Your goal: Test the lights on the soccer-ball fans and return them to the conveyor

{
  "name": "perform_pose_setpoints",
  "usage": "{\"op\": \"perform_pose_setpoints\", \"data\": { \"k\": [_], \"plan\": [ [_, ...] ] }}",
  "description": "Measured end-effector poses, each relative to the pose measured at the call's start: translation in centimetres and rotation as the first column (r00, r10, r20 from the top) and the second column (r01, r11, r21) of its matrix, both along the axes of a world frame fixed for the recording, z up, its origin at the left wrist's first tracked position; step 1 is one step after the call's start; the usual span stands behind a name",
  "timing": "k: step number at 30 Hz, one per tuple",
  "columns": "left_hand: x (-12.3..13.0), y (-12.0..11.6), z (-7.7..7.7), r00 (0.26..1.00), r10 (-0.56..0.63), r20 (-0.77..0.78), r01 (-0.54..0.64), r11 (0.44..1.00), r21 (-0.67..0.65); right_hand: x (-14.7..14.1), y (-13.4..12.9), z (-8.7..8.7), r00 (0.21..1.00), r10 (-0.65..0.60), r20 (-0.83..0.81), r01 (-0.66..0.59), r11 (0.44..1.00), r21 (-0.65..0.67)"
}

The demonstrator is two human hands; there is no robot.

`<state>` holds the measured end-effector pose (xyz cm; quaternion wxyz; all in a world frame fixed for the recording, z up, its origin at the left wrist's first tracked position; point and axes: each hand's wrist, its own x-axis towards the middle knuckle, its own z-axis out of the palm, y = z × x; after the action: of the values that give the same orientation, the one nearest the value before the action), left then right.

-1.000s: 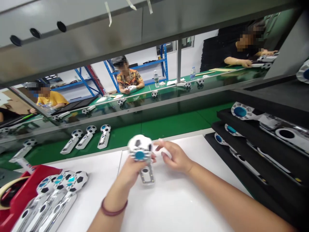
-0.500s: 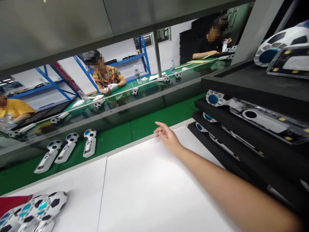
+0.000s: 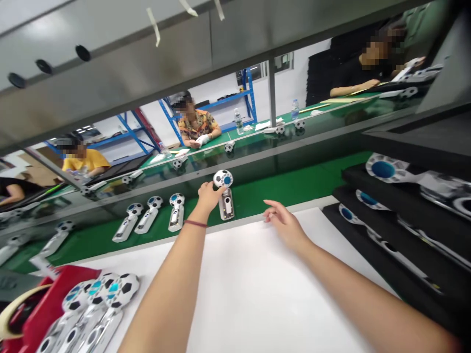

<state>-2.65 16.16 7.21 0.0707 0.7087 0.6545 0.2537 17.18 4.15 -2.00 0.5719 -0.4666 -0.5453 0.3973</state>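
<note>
My left hand [image 3: 209,197], a dark red band round its wrist, has its fingers and thumb at the neck of a white handheld device with a round football-patterned head [image 3: 226,203]. This device stands on the green surface [image 3: 265,189] just past the white worktop. Over the far edge of the white worktop [image 3: 243,279], my right hand [image 3: 282,219] is held with its fingers loosely stretched out and nothing in them. To the left of my left hand, a similar device [image 3: 176,212] lies on the green strip, with more beyond it.
At the lower left, several football-patterned devices [image 3: 123,291] lean by a red holder [image 3: 47,304] with a tape roll. Stacked black foam trays [image 3: 397,235] holding devices fill the right side. Co-workers sit across the line, one in a patterned shirt [image 3: 200,125]. A metal beam [image 3: 176,59] spans overhead.
My left hand has come into view with a device at the green strip. The view has swung left, so the red holder and more of the line show. My right hand keeps its pose.
</note>
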Motion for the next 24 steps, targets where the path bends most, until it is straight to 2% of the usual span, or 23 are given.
{"op": "perform_pose_setpoints", "data": {
  "k": [3, 6, 9, 13, 19, 22, 24],
  "plan": [
    [-2.2, 1.7, -1.9, 0.97, 0.192, -0.147, -0.188, 0.981, 0.043, 0.1, 0.2, -0.2, 1.0, -0.015, -0.001, 0.015, 1.0, -0.019],
    [-6.3, 1.3, -2.9, 0.892, 0.381, -0.246, -0.378, 0.924, 0.058, 0.0, 0.4, -0.2, 1.0, -0.027, -0.011, 0.026, 0.998, -0.063],
    [-10.4, 1.2, -3.6, 0.818, 0.482, -0.314, -0.521, 0.852, -0.049, -0.2, 0.5, -0.2, 0.999, -0.032, -0.018, 0.03, 0.994, -0.105],
    [-14.4, 2.3, -4.2, 0.82, 0.428, -0.381, -0.535, 0.809, -0.243, -0.5, 0.7, -0.2, 0.999, -0.032, -0.031, 0.027, 0.988, -0.15],
    [-19.0, 2.9, -4.2, 0.784, 0.448, -0.429, -0.559, 0.811, -0.174, -0.6, 0.7, -0.1, 0.999, -0.047, -0.02, 0.041, 0.974, -0.222],
    [-20.7, 2.7, -4.0, 0.828, 0.41, -0.383, -0.519, 0.819, -0.246, -0.8, 0.7, -0.2, 0.998, -0.051, -0.022, 0.045, 0.974, -0.223],
    [-20.9, 2.5, -3.8, 0.858, 0.388, -0.336, -0.485, 0.828, -0.283, -1.2, 0.7, -0.4, 0.998, -0.045, -0.032, 0.038, 0.979, -0.198]
  ]
}}
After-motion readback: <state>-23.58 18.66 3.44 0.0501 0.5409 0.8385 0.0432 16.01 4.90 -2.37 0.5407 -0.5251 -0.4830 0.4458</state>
